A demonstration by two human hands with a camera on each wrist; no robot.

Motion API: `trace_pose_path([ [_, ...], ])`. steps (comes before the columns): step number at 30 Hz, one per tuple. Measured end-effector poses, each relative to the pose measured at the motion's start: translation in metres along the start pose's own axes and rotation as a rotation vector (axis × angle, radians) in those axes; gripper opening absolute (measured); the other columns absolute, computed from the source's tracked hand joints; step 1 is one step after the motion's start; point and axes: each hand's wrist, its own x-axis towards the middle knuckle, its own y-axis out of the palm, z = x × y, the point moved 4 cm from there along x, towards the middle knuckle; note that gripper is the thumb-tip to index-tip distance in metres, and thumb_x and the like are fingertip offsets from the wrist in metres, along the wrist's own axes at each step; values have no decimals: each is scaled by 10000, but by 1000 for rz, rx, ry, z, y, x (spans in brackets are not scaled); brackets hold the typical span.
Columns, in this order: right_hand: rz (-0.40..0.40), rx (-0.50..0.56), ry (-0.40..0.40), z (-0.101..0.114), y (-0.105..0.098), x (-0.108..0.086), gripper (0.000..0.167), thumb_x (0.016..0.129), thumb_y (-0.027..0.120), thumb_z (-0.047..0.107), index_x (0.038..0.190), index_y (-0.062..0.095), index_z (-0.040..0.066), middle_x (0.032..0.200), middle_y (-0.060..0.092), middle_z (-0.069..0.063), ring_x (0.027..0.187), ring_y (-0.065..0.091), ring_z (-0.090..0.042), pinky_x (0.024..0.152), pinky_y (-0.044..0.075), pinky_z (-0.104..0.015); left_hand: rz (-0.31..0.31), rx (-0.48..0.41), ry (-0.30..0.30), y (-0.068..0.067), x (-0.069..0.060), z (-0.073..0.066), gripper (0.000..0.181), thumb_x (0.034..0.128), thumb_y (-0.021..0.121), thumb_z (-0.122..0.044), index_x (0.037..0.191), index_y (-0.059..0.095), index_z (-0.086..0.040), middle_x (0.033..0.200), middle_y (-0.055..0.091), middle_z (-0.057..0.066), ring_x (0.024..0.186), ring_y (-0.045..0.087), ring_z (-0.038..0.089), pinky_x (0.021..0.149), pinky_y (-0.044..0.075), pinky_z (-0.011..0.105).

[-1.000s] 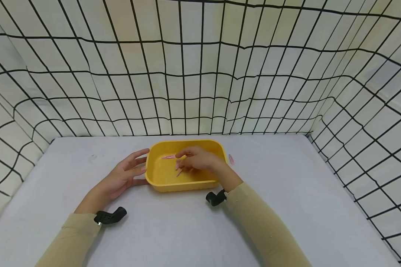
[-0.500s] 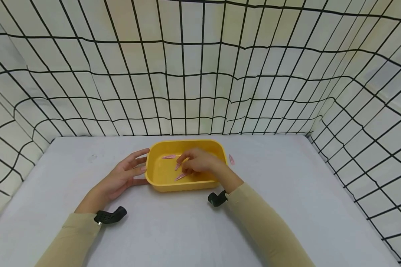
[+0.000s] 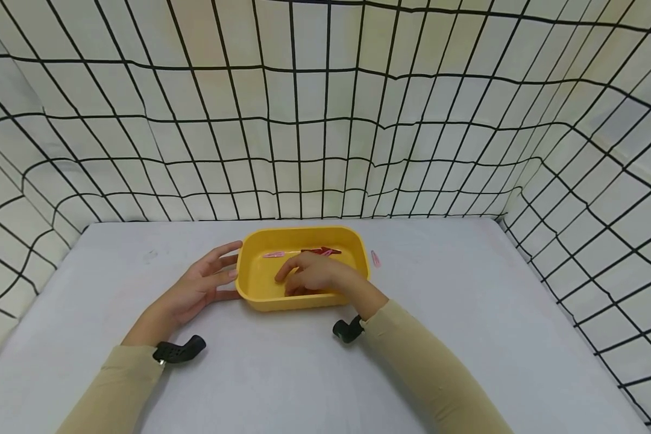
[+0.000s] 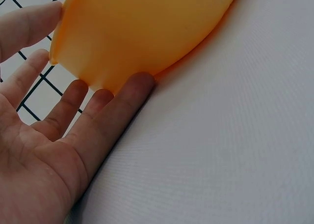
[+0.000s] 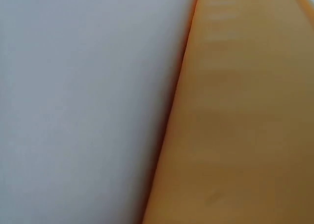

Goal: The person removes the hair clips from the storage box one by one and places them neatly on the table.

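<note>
- Yellow and smooth-walled, the tray point(image 3: 306, 303) sits on the white cloth point(image 3: 271, 380) in front of the person, its long axis running left to right; every place below is told from it.
- The left hand point(image 3: 198, 282) is at the tray's left wall, outside it; its fingers are spread and fairly straight, the tips touching the wall without wrapping round it.
- The right hand point(image 3: 317, 272) reaches over the tray's near right corner and down inside, fingers bent and pointing toward the left end. Whether they pinch anything I cannot tell: the right wrist view shows only tray wall and cloth.
- A pink clip point(image 3: 273, 255) lies in the tray, toward the far left of its floor, its length along the tray's long axis. It is ahead and to the left of the right fingertips; the right hand has the nearer way to it, since the left wall stands between it and the left hand.
- Dark red clips point(image 3: 333, 251) lie at the tray's far right, just beyond the right hand's knuckles, with another pink piece point(image 3: 328, 253) slanting beside them, partly hidden.
- One more pink clip point(image 3: 376, 259) is outside, just beside the right wall, its long axis roughly front to back, crosswise to the tray's; the right hand is clearly nearer.
</note>
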Motion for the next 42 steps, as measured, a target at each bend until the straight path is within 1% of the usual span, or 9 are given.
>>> trace_pose_path([
  [6, 57, -167, -34, 6, 5, 2, 164, 915, 705, 187, 1068, 758, 212, 1030, 641, 59, 934, 551, -138, 791, 459, -244, 0, -1, -1, -2, 0, 1, 608, 1032, 554, -158, 1568, 274, -221, 1608, 208, 193, 1221, 580, 177, 933, 568, 481],
  [13, 90, -153, -21, 7, 8, 6, 162, 911, 708, 165, 1046, 771, 228, 1086, 652, 93, 975, 543, -135, 820, 470, -247, 10, -4, 4, -1, 0, 2, 609, 1035, 546, -154, 1571, 264, -211, 1610, 197, 200, 1219, 582, 175, 933, 567, 486],
  [16, 82, -144, -21, 6, 8, 6, 155, 913, 704, 153, 1036, 766, 224, 1058, 656, 78, 934, 551, -143, 788, 465, -246, 14, -4, 9, -1, 0, 2, 608, 1036, 542, -146, 1573, 261, -206, 1607, 200, 200, 1223, 579, 177, 934, 567, 485],
  [19, 47, -74, -16, 5, 5, 5, 140, 915, 708, 150, 1037, 750, 203, 976, 661, 25, 843, 562, -154, 723, 467, -233, 15, -6, 12, 0, 0, 1, 610, 1036, 539, -136, 1573, 259, -200, 1605, 202, 200, 1227, 577, 183, 933, 567, 488],
  [23, -18, 78, -19, 4, -3, 0, 140, 931, 700, 172, 1069, 723, 178, 869, 668, -31, 724, 566, -171, 619, 488, -221, 11, -6, 8, 0, 1, 1, 606, 1035, 534, -125, 1572, 263, -201, 1606, 206, 197, 1239, 568, 190, 936, 563, 500],
  [28, -78, 248, -70, 3, -15, -7, 244, 946, 678, 166, 1181, 695, 105, 886, 678, -87, 739, 561, -198, 576, 466, -225, 8, -5, 4, 0, 1, 2, 604, 1033, 540, -131, 1569, 273, -211, 1609, 208, 191, 1244, 565, 198, 937, 562, 504],
  [33, -87, 414, -131, 1, -25, -14, 349, 974, 628, 104, 1314, 604, 31, 909, 652, -116, 766, 523, -191, 553, 401, -202, 9, -5, 12, 1, 1, 1, 603, 1034, 538, -126, 1569, 275, -209, 1606, 211, 193, 1252, 563, 215, 933, 565, 498],
  [37, -103, 472, -138, -1, -31, -19, 404, 978, 600, 54, 1378, 551, 30, 895, 626, -36, 786, 590, -151, 583, 462, -199, 15, -11, 14, 1, 1, 0, 600, 1036, 531, -115, 1570, 273, -205, 1602, 217, 196, 1254, 564, 219, 931, 568, 489],
  [42, -135, 517, -126, -6, -36, -21, 394, 974, 597, 72, 1360, 564, -1, 866, 651, -24, 811, 638, -145, 634, 525, -221, 23, -15, 30, 1, 0, -1, 597, 1035, 528, -107, 1568, 272, -192, 1595, 205, 222, 1242, 570, 212, 925, 573, 476],
])
